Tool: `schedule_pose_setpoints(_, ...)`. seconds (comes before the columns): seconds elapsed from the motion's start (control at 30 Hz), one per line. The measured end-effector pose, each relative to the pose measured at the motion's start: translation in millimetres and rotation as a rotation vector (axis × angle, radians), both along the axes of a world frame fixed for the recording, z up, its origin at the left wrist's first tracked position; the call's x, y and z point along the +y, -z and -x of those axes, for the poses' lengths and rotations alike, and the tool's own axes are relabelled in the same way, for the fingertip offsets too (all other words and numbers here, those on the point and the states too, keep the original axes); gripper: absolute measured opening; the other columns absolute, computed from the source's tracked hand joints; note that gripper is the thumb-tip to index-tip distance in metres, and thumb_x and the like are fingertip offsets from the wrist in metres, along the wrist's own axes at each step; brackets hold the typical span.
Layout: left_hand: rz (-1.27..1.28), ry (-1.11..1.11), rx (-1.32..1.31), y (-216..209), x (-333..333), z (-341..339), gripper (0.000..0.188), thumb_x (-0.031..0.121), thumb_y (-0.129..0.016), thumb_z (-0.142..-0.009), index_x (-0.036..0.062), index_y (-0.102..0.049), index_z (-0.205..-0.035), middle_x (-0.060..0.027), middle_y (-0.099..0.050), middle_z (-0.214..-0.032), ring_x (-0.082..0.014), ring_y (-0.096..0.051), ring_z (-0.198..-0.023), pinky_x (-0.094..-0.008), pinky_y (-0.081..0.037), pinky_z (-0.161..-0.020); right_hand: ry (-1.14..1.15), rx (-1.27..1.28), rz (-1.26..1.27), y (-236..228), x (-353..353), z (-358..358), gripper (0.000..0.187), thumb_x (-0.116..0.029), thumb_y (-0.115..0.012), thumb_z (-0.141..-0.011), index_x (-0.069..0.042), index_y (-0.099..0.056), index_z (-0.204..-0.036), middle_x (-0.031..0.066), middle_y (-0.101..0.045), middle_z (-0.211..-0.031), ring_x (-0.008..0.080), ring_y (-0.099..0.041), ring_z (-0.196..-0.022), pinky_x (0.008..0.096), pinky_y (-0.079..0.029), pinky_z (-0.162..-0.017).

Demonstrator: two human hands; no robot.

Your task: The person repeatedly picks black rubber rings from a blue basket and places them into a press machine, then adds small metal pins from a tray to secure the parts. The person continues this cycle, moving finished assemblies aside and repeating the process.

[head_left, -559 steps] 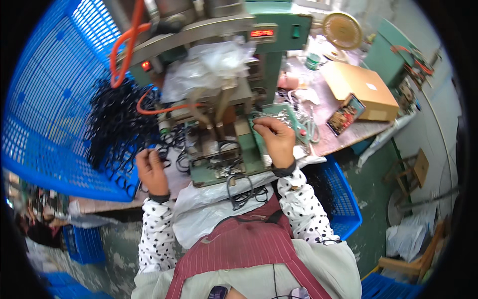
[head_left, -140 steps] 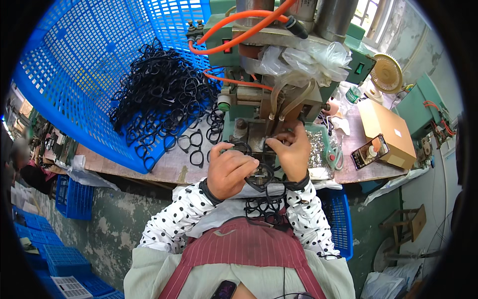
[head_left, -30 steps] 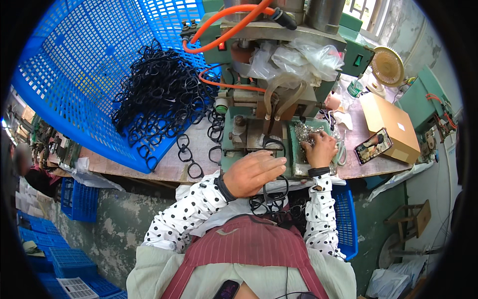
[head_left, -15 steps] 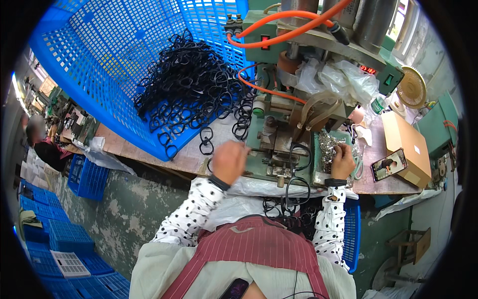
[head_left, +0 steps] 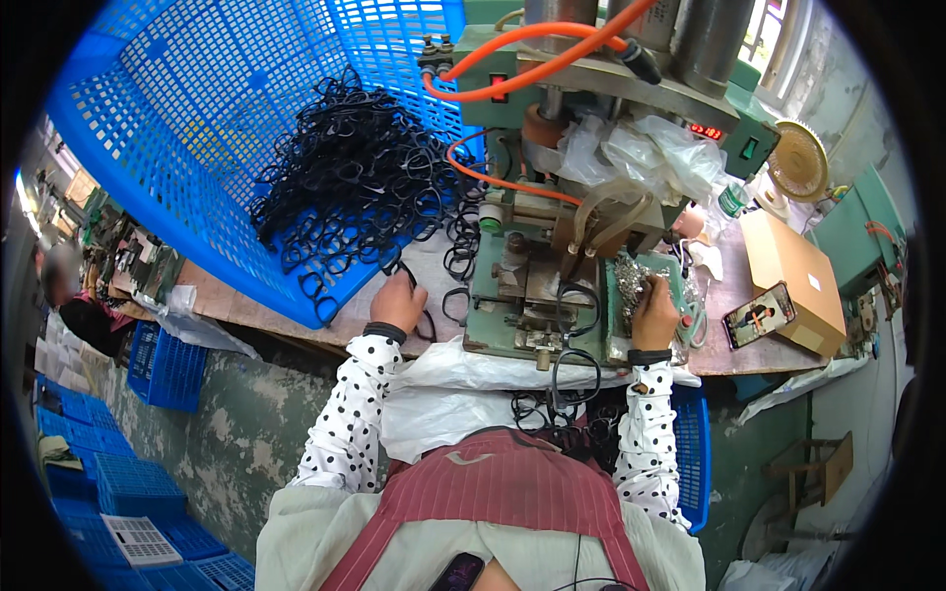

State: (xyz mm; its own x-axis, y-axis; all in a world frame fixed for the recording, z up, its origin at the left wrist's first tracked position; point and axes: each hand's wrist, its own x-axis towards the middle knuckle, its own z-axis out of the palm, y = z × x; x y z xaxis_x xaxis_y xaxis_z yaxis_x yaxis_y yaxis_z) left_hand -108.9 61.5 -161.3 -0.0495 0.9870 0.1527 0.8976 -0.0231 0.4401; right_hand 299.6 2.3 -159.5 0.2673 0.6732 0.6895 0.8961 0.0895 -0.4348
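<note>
My left hand point(head_left: 397, 301) is closed on a black eyeglass frame point(head_left: 400, 266), just right of the basket's near corner. Part of that frame shows above the fingers and part below. At the tray of small shiny metal parts point(head_left: 629, 286), my right hand point(head_left: 654, 313) has its fingers pinched together; whatever lies between them is too small to name. Another black eyeglass frame point(head_left: 577, 378) hangs from the front of the green press point(head_left: 493, 330), one rim on the fixture and the other below it. Several loose frames lie between basket and press.
A tilted blue basket point(head_left: 168, 207) holds a heap of black eyeglass frames point(head_left: 355, 177). Orange hoses point(head_left: 522, 44) loop over the press. A phone point(head_left: 759, 315) leans on a cardboard box point(head_left: 798, 286) at the right. Below the table edge sits another blue basket point(head_left: 693, 453).
My left hand has moved left from beside the press and now grips an eyeglass frame. The right hand stays at the metal parts. The whole view has shifted slightly.
</note>
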Motion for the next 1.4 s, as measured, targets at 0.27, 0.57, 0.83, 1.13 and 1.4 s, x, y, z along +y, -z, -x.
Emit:
schedule_pose_setpoints(0.27,-0.764,0.414,-0.332,-92,-48,-73,0.026,-0.002,-0.057,-0.079,0.0057,-0.056,-0.104,-0.0078,-0.062,-0.089,-0.0276,-0.058,-0.080,-0.0380,-0.044,-0.075,-0.119,0.468,-0.055,-52,-8,32,0.009,-0.003,-0.062,-0.087,-0.002,-0.068,-0.094,0.0113,-0.069,-0.084,0.0200,-0.066,-0.076,0.0297,-0.049,-0.066)
schedule_pose_setpoints(0.57,-0.808,1.126,-0.286,-113,-74,-144,0.041,0.009,-0.070,-0.074,0.0080,-0.063,-0.114,-0.0063,-0.064,-0.105,-0.0242,-0.062,-0.089,-0.0415,-0.048,-0.083,-0.440,0.799,0.031,-101,-32,96,0.023,-0.003,-0.075,-0.074,-0.003,-0.072,-0.097,0.0043,-0.065,-0.082,0.0083,-0.055,-0.066,0.0218,-0.043,-0.057)
schedule_pose_setpoints(0.83,-0.822,1.194,-0.331,-110,-76,-142,0.053,0.000,-0.066,-0.068,0.0006,-0.058,-0.120,-0.0091,-0.061,-0.098,-0.0283,-0.058,-0.081,-0.0420,-0.047,-0.079,-0.501,0.909,0.037,-107,-24,110,0.044,0.001,-0.073,-0.075,0.005,-0.052,-0.113,0.0119,-0.066,-0.095,0.0147,-0.065,-0.082,0.0255,-0.050,-0.073)
schedule_pose_setpoints(1.13,-0.863,1.176,-0.275,-141,-77,-125,0.039,0.006,-0.066,-0.070,0.0022,-0.060,-0.108,-0.0084,-0.063,-0.090,-0.0251,-0.059,-0.075,-0.0356,-0.048,-0.072,-0.494,0.914,0.037,-106,-24,110,0.045,-0.001,-0.073,-0.075,0.005,-0.053,-0.114,0.0113,-0.066,-0.094,0.0154,-0.065,-0.084,0.0264,-0.049,-0.077)
schedule_pose_setpoints(1.4,-0.360,0.538,-1.045,-175,-50,-119,0.027,0.018,-0.049,-0.100,-0.0006,-0.058,-0.117,-0.0086,-0.067,-0.095,-0.0128,-0.061,-0.084,-0.0253,-0.048,-0.078,-0.496,1.037,-0.156,-89,-13,127,0.045,0.003,-0.073,-0.074,0.005,-0.053,-0.114,0.0110,-0.061,-0.106,0.0149,-0.065,-0.085,0.0267,-0.050,-0.077)
